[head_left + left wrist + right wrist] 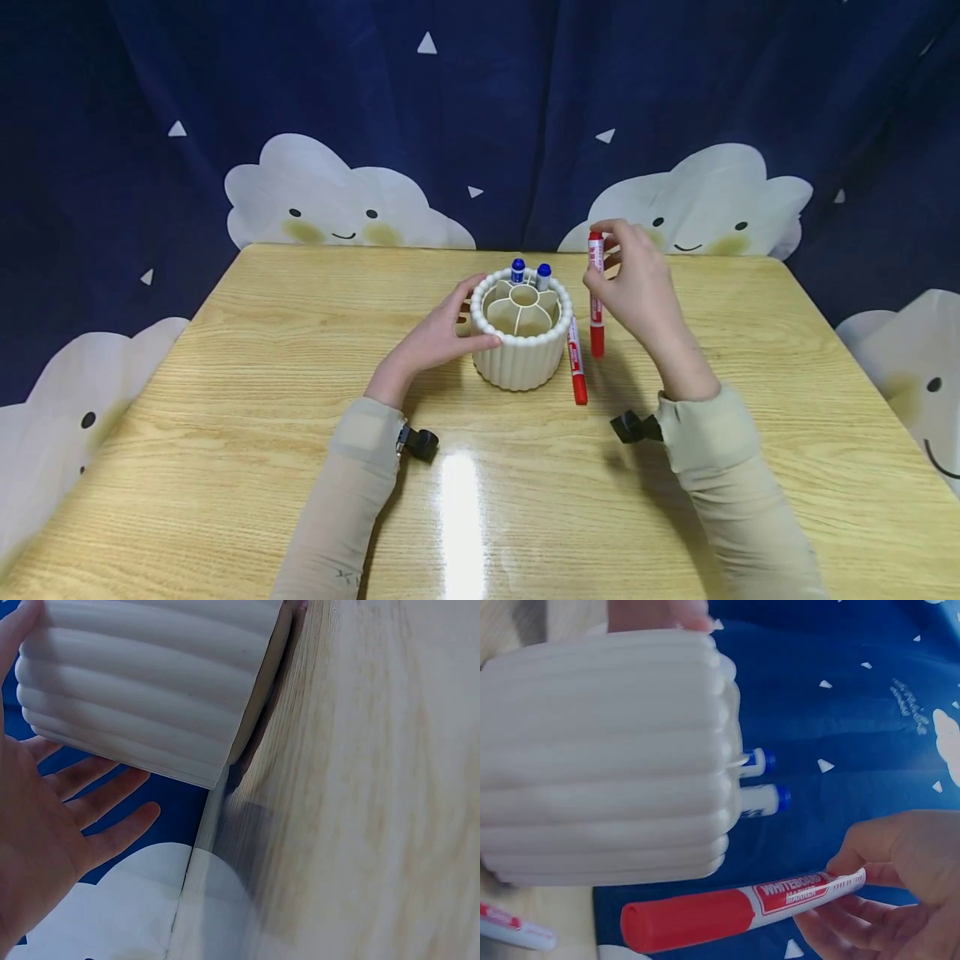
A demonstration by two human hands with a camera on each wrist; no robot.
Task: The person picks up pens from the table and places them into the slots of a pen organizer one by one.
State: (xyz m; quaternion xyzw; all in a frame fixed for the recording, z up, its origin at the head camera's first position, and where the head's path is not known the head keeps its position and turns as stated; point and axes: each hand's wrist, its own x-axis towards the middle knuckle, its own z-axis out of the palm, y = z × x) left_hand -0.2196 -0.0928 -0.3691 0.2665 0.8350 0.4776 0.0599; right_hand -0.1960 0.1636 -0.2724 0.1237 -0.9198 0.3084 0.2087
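Observation:
A cream, ribbed pen holder (519, 364) with a beaded rim stands on the table, divided into several compartments. Two blue-capped markers, one nearer the left (517, 271) and one nearer the right (543, 277), are upright in its back compartments. My left hand (442, 329) holds the holder's left side, thumb on the front rim; the left wrist view shows its other fingers extended. Right of the holder, my right hand (637, 283) pinches a red whiteboard marker (795, 898) near its upper end, upright above the table. Another red marker (576, 367) lies beside the holder.
The wooden table (262, 375) reaches back to a dark blue curtain (495, 100) printed with clouds and triangles. Black wrist straps show on the left (422, 444) and right (633, 427) wrists.

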